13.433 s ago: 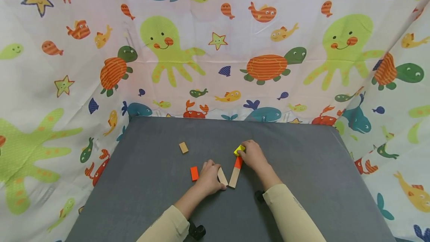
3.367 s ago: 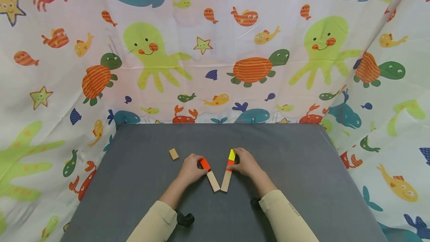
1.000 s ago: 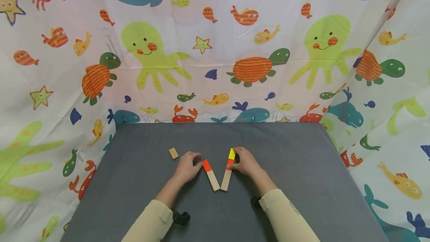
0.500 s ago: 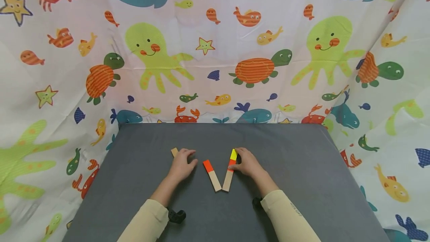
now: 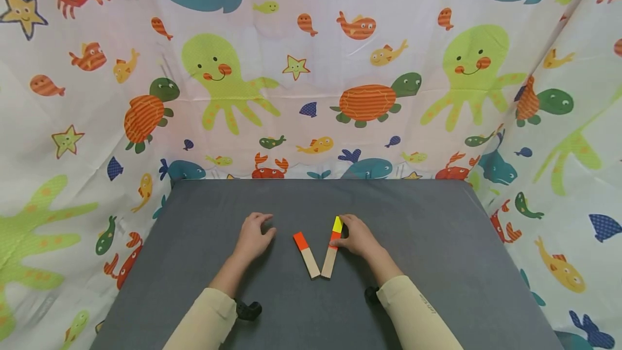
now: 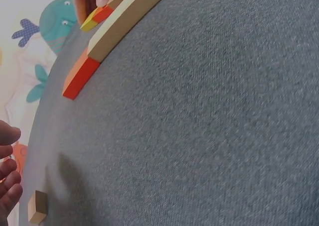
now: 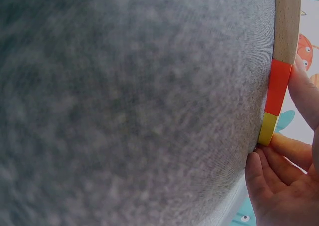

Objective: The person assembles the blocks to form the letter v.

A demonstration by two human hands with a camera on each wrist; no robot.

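Note:
Two rows of blocks form a V on the grey table. The left row is a long wooden block (image 5: 311, 263) with an orange-red block (image 5: 301, 241) at its far end. In the right row, a wooden block (image 5: 329, 262) is followed by an orange-red block (image 5: 335, 239) and a yellow block (image 5: 337, 224). My right hand (image 5: 358, 236) holds that row's far end, thumb against the orange-red block and fingers at the yellow one. My left hand (image 5: 251, 239) hovers with loosely bent fingers, holding nothing. Near it lies a small wooden block (image 6: 37, 206), hidden in the head view.
The grey cloth-covered table (image 5: 418, 220) ends at a white curtain (image 5: 311, 58) printed with sea animals, which also hangs at both sides. Black wrist cameras (image 5: 248, 310) are strapped under the sleeves.
The left row's orange-red block, earlier loose, was set at the long block's end and let go. My left hand then moved left, covering the small wooden block. My right hand stays at its row.

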